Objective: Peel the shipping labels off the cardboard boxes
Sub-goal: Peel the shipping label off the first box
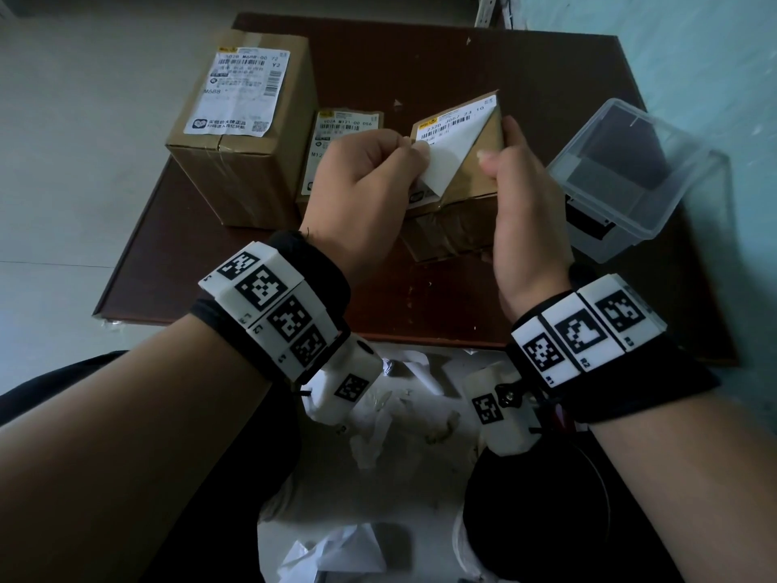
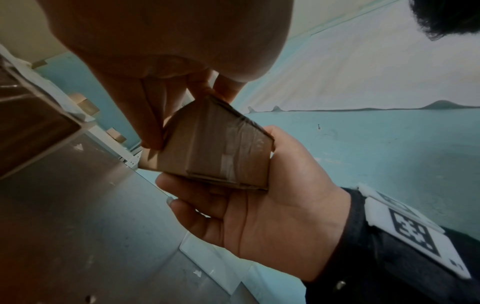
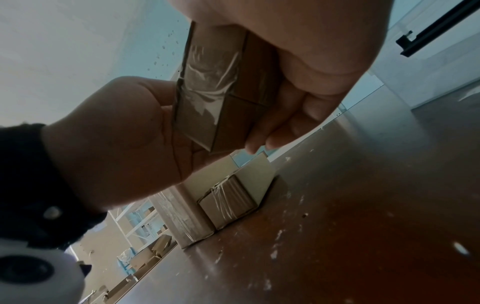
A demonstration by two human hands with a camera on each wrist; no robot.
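The small box [image 1: 462,170] was held tight by the right hand [image 1: 525,204] so its label [image 1: 437,162], pinched by the left hand [image 1: 357,178], could be peeled.

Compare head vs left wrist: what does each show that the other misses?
Head only: the label half peeled off the small box, its lifted corner pinched by the left hand; two more labelled boxes behind; a clear plastic tub on the right.

Left wrist only: the small box's taped underside, resting in the right hand's palm, and the wall behind.

Both: the right hand gripping the small box above the brown table.
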